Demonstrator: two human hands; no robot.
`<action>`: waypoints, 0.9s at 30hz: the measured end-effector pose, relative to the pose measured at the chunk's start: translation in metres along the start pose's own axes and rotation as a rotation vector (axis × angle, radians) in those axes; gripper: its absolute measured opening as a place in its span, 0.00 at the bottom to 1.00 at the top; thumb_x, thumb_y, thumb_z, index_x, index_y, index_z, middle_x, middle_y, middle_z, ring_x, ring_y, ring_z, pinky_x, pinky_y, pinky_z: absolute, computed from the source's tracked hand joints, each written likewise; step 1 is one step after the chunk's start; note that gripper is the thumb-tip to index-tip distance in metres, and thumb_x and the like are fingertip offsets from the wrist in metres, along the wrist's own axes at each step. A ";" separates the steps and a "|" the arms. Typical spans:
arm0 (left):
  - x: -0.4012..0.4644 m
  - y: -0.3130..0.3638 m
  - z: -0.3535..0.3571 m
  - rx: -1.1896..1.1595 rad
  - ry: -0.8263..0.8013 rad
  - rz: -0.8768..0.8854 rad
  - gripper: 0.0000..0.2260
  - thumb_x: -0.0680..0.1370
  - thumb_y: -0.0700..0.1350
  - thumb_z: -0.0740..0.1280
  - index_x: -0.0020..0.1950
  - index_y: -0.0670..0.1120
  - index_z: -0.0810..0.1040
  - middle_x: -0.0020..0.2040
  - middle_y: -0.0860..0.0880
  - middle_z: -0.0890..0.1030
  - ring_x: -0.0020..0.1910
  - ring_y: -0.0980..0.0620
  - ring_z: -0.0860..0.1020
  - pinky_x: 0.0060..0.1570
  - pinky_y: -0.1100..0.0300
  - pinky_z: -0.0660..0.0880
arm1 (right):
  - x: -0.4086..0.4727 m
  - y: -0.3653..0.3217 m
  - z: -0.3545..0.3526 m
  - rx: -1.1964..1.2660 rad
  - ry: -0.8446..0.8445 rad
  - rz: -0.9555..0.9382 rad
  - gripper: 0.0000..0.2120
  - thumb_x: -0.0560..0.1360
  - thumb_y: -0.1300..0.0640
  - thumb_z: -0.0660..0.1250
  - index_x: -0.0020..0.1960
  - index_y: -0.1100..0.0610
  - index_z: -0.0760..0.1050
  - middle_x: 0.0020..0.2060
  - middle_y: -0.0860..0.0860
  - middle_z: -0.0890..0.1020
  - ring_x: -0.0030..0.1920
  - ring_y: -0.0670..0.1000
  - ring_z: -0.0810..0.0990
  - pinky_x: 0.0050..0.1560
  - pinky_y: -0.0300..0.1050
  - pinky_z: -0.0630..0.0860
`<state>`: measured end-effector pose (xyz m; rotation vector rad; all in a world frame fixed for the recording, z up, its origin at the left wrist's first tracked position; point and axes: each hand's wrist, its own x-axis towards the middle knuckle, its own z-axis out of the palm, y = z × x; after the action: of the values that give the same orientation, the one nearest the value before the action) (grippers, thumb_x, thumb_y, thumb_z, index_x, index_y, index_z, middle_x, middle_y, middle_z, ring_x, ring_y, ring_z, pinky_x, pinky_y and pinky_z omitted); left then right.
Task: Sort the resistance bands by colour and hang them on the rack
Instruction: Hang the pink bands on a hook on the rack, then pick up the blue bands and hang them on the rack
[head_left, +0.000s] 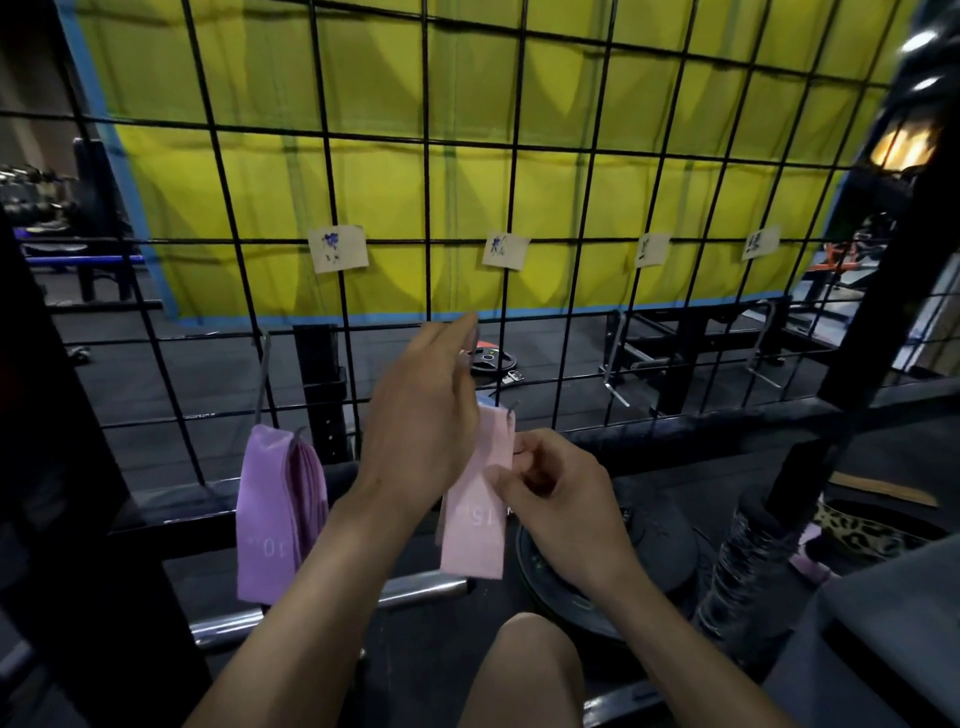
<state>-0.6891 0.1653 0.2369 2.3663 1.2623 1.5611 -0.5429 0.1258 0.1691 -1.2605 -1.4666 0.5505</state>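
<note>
Two hands at a wire rack (519, 156).
Right hand (558, 499) pinches pink band (475, 525); left hand (423, 415) fingers relaxed, beside purple bands (275, 514).

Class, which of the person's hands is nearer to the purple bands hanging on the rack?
Left. The left hand is raised just right of the purple bands; the right hand is farther right, pinching the pink band.

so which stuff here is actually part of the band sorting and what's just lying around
Part of the job:
- pink band, pinched by the right hand
- left hand, raised by its hook
- purple bands, hung
- wire rack
- paper labels

Lying about:
- weight plate
- leopard-print item
- yellow mat
</note>
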 end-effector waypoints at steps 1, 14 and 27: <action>0.000 0.000 -0.001 -0.004 -0.017 -0.011 0.22 0.82 0.35 0.58 0.76 0.45 0.70 0.67 0.49 0.78 0.53 0.49 0.79 0.49 0.64 0.71 | 0.000 0.001 -0.002 0.012 -0.007 0.001 0.07 0.75 0.58 0.74 0.50 0.50 0.80 0.39 0.50 0.85 0.42 0.49 0.84 0.47 0.47 0.81; -0.043 0.059 0.065 -0.216 -0.214 0.271 0.16 0.79 0.32 0.62 0.56 0.50 0.82 0.54 0.57 0.79 0.53 0.61 0.78 0.53 0.65 0.73 | -0.031 0.046 -0.113 -0.072 0.122 0.047 0.12 0.76 0.58 0.73 0.58 0.49 0.77 0.40 0.46 0.86 0.44 0.43 0.84 0.48 0.35 0.76; -0.104 0.205 0.364 -0.456 -0.949 0.497 0.10 0.79 0.39 0.61 0.50 0.45 0.83 0.46 0.49 0.82 0.45 0.50 0.80 0.48 0.54 0.75 | -0.180 0.208 -0.387 -0.395 0.735 0.687 0.06 0.75 0.59 0.70 0.51 0.51 0.80 0.38 0.47 0.85 0.40 0.49 0.84 0.37 0.39 0.74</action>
<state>-0.2977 0.0998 0.0689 2.6035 0.1203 0.4657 -0.1328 -0.0759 0.0402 -2.0238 -0.5108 0.1752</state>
